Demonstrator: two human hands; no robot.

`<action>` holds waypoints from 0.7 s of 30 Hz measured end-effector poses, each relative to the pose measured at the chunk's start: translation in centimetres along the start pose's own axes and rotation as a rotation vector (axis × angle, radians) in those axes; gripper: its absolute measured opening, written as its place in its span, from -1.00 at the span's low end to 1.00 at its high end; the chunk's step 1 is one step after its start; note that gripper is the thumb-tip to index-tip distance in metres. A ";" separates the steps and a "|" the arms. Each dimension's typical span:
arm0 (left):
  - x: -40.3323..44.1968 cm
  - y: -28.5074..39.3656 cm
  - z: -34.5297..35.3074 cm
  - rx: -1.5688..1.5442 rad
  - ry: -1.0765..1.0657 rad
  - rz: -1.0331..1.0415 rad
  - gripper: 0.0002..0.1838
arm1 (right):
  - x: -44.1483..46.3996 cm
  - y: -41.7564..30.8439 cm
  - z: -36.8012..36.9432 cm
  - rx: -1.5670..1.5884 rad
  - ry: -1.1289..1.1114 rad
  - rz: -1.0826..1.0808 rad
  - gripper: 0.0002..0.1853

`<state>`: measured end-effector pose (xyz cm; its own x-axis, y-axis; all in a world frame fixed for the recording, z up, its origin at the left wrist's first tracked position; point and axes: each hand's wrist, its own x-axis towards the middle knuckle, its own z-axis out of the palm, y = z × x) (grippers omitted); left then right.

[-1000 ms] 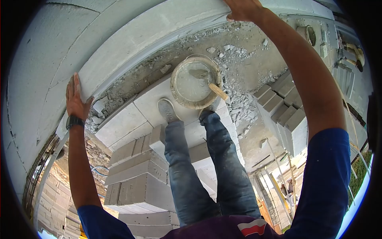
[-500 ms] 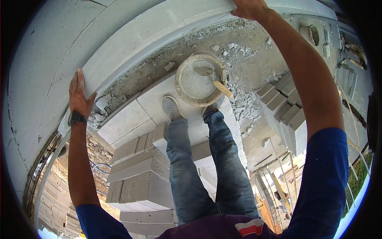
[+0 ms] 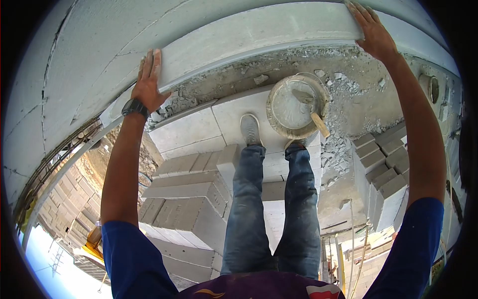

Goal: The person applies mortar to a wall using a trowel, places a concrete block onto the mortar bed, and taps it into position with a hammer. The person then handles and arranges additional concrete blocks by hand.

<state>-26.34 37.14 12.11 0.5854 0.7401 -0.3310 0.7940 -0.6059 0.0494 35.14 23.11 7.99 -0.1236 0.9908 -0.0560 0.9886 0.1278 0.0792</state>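
Observation:
A long pale block (image 3: 259, 27) lies along the wall at the top of the view. My left hand (image 3: 148, 89) rests at its left end, fingers spread and dusty, a black watch on the wrist. At the block's right end lies my right hand (image 3: 372, 34), its fingers stretched over the edge. Neither hand is wrapped round anything. Between my arms, near my feet, stands a round bucket (image 3: 273, 110) of grey wet mix, with a wooden-handled trowel (image 3: 320, 124) leaning in it.
My shoes stand on a platform of pale blocks (image 3: 191, 130). Stacked grey blocks (image 3: 186, 219) are at the lower left, and another stack (image 3: 381, 159) is at the right. Rubble (image 3: 336, 157) lies beside the bucket. A second bucket (image 3: 429, 88) stands at the far right.
The view has swung, so the bucket, platform and stacks appear further right. Both hands still lie at the block's ends, with more of my right hand's fingers showing.

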 end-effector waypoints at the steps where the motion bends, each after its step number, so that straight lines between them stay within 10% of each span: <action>1: -0.5 -0.5 -0.1 -0.031 0.007 0.015 0.45 | 0.1 0.4 0.4 0.032 -0.008 -0.013 0.23; 21: -1.9 -2.8 2.8 -0.035 -0.010 -0.185 0.27 | -0.3 -1.4 0.8 0.013 -0.028 0.102 0.21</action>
<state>-30.15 36.64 9.99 0.4269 0.8352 -0.3467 0.8935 -0.4486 0.0197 33.83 22.63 7.07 -0.0197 0.9969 -0.0765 0.9970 0.0253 0.0730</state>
